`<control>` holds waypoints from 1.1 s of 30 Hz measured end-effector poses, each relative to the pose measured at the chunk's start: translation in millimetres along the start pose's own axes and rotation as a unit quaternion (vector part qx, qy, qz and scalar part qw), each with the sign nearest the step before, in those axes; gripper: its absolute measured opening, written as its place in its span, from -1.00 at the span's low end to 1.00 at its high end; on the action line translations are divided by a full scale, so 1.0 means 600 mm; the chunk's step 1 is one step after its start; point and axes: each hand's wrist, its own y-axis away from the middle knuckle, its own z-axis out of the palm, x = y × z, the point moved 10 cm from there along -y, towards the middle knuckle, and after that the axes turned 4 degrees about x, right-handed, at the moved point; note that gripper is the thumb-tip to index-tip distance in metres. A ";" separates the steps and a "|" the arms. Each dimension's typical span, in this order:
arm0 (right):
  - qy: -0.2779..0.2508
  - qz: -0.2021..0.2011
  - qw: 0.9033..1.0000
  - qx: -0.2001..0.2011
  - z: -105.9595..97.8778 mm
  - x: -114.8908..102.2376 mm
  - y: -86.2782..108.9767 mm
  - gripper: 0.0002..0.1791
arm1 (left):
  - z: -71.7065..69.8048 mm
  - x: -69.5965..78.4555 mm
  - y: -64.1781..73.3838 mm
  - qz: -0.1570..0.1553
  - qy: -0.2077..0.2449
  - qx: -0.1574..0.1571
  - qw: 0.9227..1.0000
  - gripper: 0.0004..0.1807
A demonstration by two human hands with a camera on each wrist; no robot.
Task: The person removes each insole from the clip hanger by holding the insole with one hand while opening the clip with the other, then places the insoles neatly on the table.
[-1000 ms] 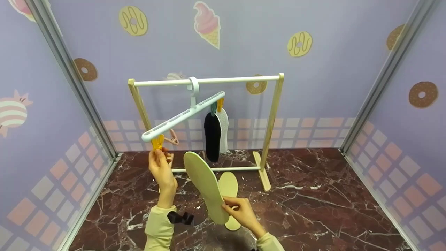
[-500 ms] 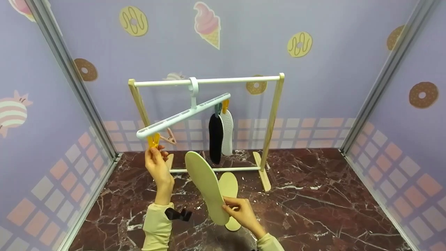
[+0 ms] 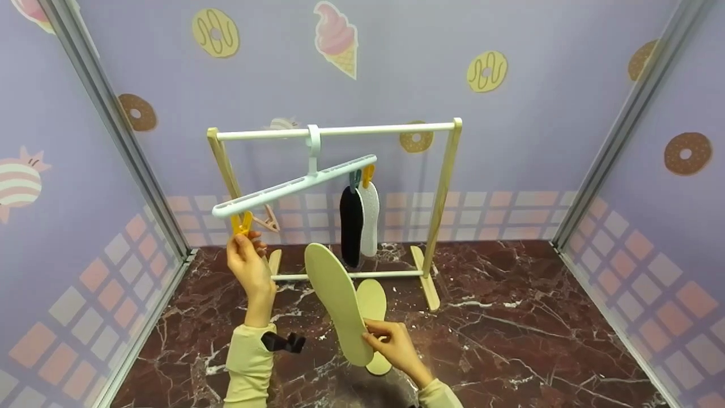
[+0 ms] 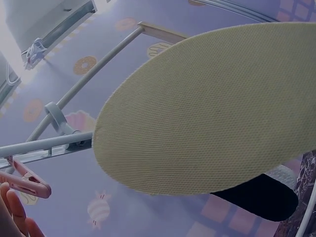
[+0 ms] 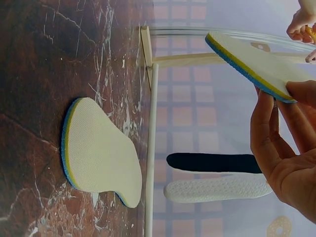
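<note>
My left hand (image 3: 249,266) pinches a yellow clothespin (image 3: 242,223) at the low left end of a white hanger (image 3: 272,192). A pink clothespin (image 3: 268,219) hangs just beside it. My right hand (image 3: 393,343) holds a cream insole (image 3: 335,300) by its lower edge, toe end up and tilted left. In the right wrist view its edge shows yellow and blue layers. A matching insole (image 5: 103,148) lies on the dark marble surface. A black insole (image 3: 351,226) and a white insole (image 3: 370,221) hang from the hanger's right part by a green clothespin (image 3: 355,180) and a yellow one.
The hanger hooks over the white top bar (image 3: 385,130) of a small wooden rack (image 3: 444,198). A lower bar (image 3: 391,274) runs between the rack's feet, behind the cream insoles. Patterned purple walls (image 3: 544,113) stand behind and at both sides.
My left hand has moved left and slightly up with the yellow clothespin, turning the hanger. Its right end and the hanging insoles have swung right. The right hand has barely moved.
</note>
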 end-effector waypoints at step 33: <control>-0.008 0.032 0.999 -0.001 -0.007 0.024 0.005 -0.68 | -0.007 -0.009 0.000 -0.019 -0.017 0.009 1.000 -0.78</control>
